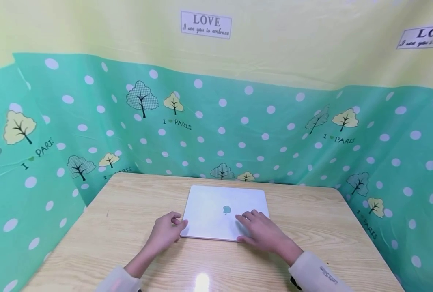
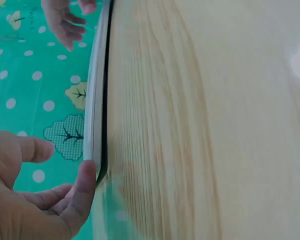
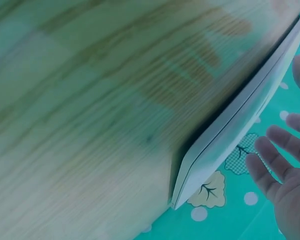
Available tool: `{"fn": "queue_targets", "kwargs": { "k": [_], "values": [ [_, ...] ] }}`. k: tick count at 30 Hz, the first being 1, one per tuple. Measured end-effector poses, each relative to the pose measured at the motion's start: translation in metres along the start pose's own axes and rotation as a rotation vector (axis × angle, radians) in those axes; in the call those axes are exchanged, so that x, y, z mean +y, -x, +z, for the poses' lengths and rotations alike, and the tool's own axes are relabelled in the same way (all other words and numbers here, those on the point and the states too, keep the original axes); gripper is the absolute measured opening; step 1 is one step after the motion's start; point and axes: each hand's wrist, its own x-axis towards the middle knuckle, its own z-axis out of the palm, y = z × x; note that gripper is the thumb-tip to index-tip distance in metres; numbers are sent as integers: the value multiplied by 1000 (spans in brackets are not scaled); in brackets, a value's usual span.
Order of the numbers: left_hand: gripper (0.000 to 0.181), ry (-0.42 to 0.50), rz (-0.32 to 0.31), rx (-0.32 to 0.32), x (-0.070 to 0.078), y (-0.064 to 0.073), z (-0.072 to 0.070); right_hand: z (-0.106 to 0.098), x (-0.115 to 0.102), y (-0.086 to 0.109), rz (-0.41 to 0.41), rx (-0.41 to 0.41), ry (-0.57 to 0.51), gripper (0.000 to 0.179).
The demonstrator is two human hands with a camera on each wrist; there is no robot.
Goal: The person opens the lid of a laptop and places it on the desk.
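Note:
A closed silver laptop (image 1: 209, 207) with an apple logo on its lid lies flat on the wooden table. At its near left corner is my left hand (image 1: 169, 229), the thumb touching the edge and the other fingers loosely bent beside it. In the left wrist view a fingertip of the left hand (image 2: 65, 200) meets the laptop's corner, and another finger stands apart from it. My right hand (image 1: 261, 231) is over the right part of the lid, its fingers spread. The right wrist view shows this hand (image 3: 290, 170) with relaxed fingers above the laptop (image 3: 225, 140), gripping nothing.
The wooden table (image 1: 311, 227) extends around the laptop on all sides. A green and yellow curtain (image 1: 201, 150) printed with dots and trees surrounds the table at the back and both sides. Light glares on the tabletop near its front.

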Motion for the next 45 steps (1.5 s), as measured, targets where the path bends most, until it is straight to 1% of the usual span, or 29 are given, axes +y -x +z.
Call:
{"fn": "queue_targets", "kwargs": {
  "k": [2, 5, 8, 13, 16, 20, 27, 34, 39, 41, 45],
  "values": [
    [45, 71, -31, -3, -1, 0, 0, 0, -1, -1, -13, -1, 9, 67],
    [42, 143, -61, -4, -1, -1, -1, -1, -3, -4, -16, -7, 23, 65],
    [38, 178, -93, -14, -3, -1, -1, -1, -6, -6, -34, -8, 37, 63],
    [30, 230, -152, -34, -6, 0, 0, -1, -10, -9, -86, 7, 56, 62],
    [28, 276, -166, -36, -9, 0, 0, 0, -14, -12, -101, 11, 62, 62],
    [30, 321, -177, -37, -12, -1, 0, 1, -19, -16, -108, 2, 63, 62],
    [30, 340, -188, -38, -15, -3, 0, 5, -27, -26, -110, -50, 69, 64],
    [30, 359, -187, -43, -16, -4, 1, 14, -33, -38, -121, -65, 107, 63],
    [29, 362, -191, -49, -17, -4, 2, 14, -37, -43, -105, -90, 119, 63],
    [30, 367, -192, -52, -17, -4, 2, 13, -37, -45, -104, -99, 114, 66],
    [32, 381, -197, -57, -18, -5, 0, 16, -36, -48, -98, -141, 103, 86]
  ]
}}
